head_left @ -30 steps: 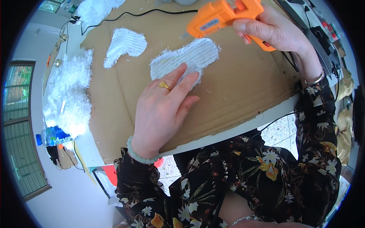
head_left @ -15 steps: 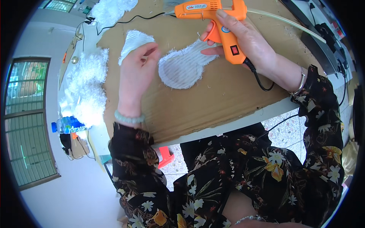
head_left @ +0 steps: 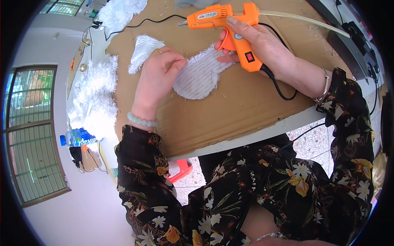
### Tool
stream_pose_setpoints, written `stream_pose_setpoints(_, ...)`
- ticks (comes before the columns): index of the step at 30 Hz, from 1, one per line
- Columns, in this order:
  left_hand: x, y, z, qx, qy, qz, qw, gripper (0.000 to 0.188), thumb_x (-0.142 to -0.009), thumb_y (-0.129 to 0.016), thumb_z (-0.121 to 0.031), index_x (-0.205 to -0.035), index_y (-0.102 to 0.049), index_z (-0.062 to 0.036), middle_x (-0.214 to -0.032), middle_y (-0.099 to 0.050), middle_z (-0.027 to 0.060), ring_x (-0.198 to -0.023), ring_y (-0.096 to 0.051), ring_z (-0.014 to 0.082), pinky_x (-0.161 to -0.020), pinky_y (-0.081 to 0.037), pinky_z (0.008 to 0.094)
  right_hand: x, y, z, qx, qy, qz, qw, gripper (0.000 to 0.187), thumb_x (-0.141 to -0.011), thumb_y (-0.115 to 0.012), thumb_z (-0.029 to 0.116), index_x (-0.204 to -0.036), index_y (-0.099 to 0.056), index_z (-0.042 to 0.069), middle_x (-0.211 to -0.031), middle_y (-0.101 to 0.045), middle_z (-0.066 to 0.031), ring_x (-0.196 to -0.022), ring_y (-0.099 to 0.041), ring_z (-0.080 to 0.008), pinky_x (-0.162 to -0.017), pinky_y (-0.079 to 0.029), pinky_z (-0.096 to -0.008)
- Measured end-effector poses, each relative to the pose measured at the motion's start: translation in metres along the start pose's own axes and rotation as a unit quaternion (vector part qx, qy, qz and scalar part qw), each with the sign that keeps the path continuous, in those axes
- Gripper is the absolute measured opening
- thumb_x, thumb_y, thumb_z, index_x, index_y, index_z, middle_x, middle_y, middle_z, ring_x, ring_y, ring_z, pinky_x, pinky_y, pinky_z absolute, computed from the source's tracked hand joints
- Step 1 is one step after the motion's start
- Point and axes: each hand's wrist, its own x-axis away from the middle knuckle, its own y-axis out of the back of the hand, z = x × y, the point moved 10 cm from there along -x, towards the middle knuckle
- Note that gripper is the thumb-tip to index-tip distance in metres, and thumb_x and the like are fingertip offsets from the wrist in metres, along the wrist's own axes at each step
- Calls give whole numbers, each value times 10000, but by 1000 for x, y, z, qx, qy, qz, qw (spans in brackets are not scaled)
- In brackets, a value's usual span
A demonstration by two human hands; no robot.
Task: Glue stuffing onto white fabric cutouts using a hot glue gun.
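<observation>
My right hand (head_left: 269, 51) is wrapped round the handle of an orange glue gun (head_left: 246, 49), with a finger at its trigger. The gun's nozzle points left, and a long clear glue stick (head_left: 303, 20) sticks out of its back. Below the gun lies a white ribbed fabric piece (head_left: 199, 80) with frayed edges, rounded at its near end. My left hand (head_left: 160, 76) is closed in a pinch at the left edge of this piece; what lies between the fingertips is hidden. Just beyond that hand is a smaller white fabric piece (head_left: 143, 49).
Brown cardboard (head_left: 230, 110) covers the table. White fluffy material (head_left: 96, 90) is heaped along the left, with more white fluff (head_left: 121, 12) at the back. A blue-labelled bottle (head_left: 78, 137) lies at the left edge. The gun's black cord (head_left: 283, 96) loops beside my right wrist.
My left hand has moved right, to the edge of the larger fabric piece. The glue gun in my right hand has shifted slightly left.
</observation>
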Motion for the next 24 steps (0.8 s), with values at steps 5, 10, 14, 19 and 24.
stream_pose_setpoints(5, 21, -2, -46, -164, -171, -39, 971, 144, -753, -710, -104, -875, -683, -33, -877, -669, 68, -912, -598, 273, -791, -467, 388, 1, 3, -1, 3, -9, 2, 1000, 429, -1010, -453, 393, -1165, -540, 3, -985, -585, -65, -941, -620, -162, -846, -576, -361)
stream_pose_setpoints(10, 40, -6, -72, -255, -219, -39, 941, 268, -758, -714, -124, -1012, -658, -59, -902, -679, 58, -985, -593, 269, -884, -435, 424, 0, 2, -3, 0, -8, 6, 1000, 430, -1008, -460, 394, -1179, -539, 8, -990, -582, -60, -936, -617, -154, -843, -575, -355)
stream_pose_setpoints(14, 43, -9, -70, -197, -225, -50, 953, 269, -793, -697, -125, -1046, -640, -54, -921, -681, 76, -933, -618, 291, -858, -460, 411, 1, 0, -2, 0, -12, 9, 1000, 435, -1003, -469, 401, -1198, -531, 16, -989, -583, -57, -930, -616, -148, -840, -574, -349)
stream_pose_setpoints(19, 38, -6, -34, -9, -47, -45, 998, 253, -895, -636, -122, -1127, -590, -32, -946, -680, 119, -868, -648, 265, -820, -486, 352, -1, 1, -7, 1, -13, 7, 1000, 438, -1002, -471, 407, -1211, -522, 26, -988, -581, -52, -930, -615, -147, -837, -572, -335)
stream_pose_setpoints(24, 38, 20, 12, 311, 79, -160, 933, 352, -983, -549, -164, -1295, -442, -40, -1020, -673, 116, -955, -628, 151, -824, -475, 280, -1, 4, -11, 14, -19, -4, 1000, 446, -996, -476, 423, -1192, -526, 25, -987, -579, -50, -937, -612, -145, -830, -568, -329)
